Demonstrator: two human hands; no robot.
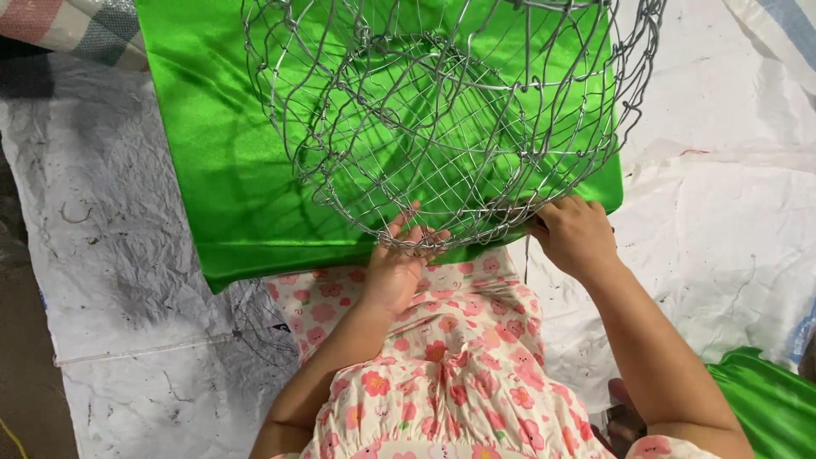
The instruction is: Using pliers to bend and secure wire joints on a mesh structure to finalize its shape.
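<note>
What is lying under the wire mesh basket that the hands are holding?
Under the wire mesh basket lies a bright green satin cloth, seen through the mesh, on white sheeting. The left hand and right hand grip its near rim. The cloth hides whatever lies beneath it.

- Floor [17, 374]: bare brownish strip visible along the left edge.
- White sheeting [110, 246]: crumpled, dirt-smudged, spread over the floor across nearly the whole view; a seam between overlapping sheets runs at lower left.
- Green satin cloth [225, 170]: glossy, lies flat on the sheeting at upper centre, its near edge folded under.
- Second green cloth [769, 399]: bunched on the sheeting at the lower right corner.
- Striped woven sack [76, 25]: at the upper left corner.
</note>
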